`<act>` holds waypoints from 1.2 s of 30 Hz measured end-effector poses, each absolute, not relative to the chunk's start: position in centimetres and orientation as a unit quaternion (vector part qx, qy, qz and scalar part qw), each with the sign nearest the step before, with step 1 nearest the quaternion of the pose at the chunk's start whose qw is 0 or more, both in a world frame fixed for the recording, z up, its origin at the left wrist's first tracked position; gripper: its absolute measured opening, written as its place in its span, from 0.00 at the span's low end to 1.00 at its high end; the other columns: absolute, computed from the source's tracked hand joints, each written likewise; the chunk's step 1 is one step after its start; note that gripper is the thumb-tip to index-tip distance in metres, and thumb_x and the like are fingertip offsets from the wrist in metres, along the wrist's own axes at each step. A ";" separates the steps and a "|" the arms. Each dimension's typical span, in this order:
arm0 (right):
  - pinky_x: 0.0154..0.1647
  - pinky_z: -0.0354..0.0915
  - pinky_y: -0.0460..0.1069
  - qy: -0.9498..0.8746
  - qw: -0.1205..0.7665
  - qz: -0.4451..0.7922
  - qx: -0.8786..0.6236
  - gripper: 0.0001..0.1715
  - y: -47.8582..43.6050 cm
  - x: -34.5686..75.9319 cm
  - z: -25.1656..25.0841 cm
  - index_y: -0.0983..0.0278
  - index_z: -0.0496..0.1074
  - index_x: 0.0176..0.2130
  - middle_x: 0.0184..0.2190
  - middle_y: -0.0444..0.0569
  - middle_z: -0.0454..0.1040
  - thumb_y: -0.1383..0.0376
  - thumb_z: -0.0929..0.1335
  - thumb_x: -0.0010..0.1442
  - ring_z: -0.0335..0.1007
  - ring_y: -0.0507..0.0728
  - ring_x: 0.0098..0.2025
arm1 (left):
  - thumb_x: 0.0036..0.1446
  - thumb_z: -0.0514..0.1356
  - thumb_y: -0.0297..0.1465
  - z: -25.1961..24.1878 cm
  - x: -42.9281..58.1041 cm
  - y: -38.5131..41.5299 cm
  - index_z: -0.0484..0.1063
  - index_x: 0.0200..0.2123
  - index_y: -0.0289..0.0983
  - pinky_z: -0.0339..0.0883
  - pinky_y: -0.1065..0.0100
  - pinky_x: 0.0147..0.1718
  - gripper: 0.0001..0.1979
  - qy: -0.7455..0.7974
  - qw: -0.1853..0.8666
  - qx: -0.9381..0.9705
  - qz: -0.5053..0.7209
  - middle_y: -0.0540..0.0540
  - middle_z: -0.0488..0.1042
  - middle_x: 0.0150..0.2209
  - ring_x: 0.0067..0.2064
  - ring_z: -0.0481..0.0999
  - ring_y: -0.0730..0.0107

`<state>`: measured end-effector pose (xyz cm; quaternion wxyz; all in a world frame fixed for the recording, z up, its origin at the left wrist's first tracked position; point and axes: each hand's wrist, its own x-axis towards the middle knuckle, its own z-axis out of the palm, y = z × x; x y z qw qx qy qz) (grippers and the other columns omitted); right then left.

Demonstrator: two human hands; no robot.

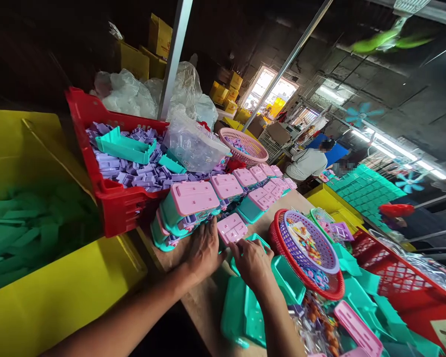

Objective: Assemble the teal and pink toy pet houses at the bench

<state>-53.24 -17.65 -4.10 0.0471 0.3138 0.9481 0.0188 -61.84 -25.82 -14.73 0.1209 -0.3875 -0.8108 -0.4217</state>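
Note:
My left hand (205,249) reaches forward with its fingers stretched out, between a stack of teal boxes with pink lids (195,197) and a smaller pink-lidded box (232,228). Its fingertips are close to the stack's side. My right hand (253,262) is bent over the near right corner of the smaller box, fingers curled and thumb side toward the left hand. Whatever lies under those fingers is hidden. Beneath and beside the right wrist lie open teal trays (253,317).
A red crate (113,198) of purple parts stands at the left, with a clear plastic bag (193,141) on it. Further pink-lidded boxes (258,173) line the table behind. At right, stacked baskets (278,233) hold small pieces. A person (306,161) is in the background.

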 end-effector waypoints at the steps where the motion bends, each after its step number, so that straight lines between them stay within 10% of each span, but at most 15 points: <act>1: 0.56 0.53 0.64 0.950 0.042 0.014 0.309 0.21 -17.5 -53.2 -4.2 0.60 0.75 0.35 0.39 0.51 0.79 0.55 0.58 0.68 0.68 0.64 0.53 | 0.50 0.63 0.32 -14.6 -61.6 -26.1 0.43 0.67 0.29 0.62 0.44 0.56 0.46 -0.819 0.117 -0.382 -0.413 0.25 0.58 0.62 0.62 0.61 0.37; 21: 0.55 0.55 0.65 0.964 -0.031 -0.056 0.256 0.17 -16.2 -52.4 -4.9 0.58 0.73 0.45 0.50 0.51 0.73 0.54 0.61 0.66 0.66 0.63 0.54 | 0.59 0.59 0.37 -16.0 -61.9 -26.6 0.42 0.66 0.29 0.71 0.54 0.48 0.40 -0.816 0.164 -0.370 -0.412 0.26 0.66 0.57 0.55 0.72 0.45; 29: 0.53 0.65 0.56 0.896 -0.275 -0.171 0.304 0.16 -17.7 -39.6 -5.1 0.59 0.69 0.51 0.52 0.53 0.68 0.57 0.63 0.67 0.66 0.59 0.54 | 0.59 0.59 0.39 -14.1 -61.1 -28.7 0.45 0.67 0.30 0.71 0.57 0.45 0.40 -0.784 0.153 -0.408 -0.442 0.32 0.67 0.51 0.46 0.74 0.53; 36: 0.50 0.71 0.58 0.810 -0.306 -0.315 0.388 0.38 -22.6 -33.3 -13.1 0.55 0.46 0.67 0.62 0.57 0.57 0.56 0.66 0.64 0.66 0.60 0.56 | 0.60 0.59 0.38 -14.0 -61.8 -27.8 0.48 0.68 0.31 0.61 0.52 0.58 0.38 -0.772 0.164 -0.453 -0.414 0.30 0.55 0.61 0.61 0.61 0.46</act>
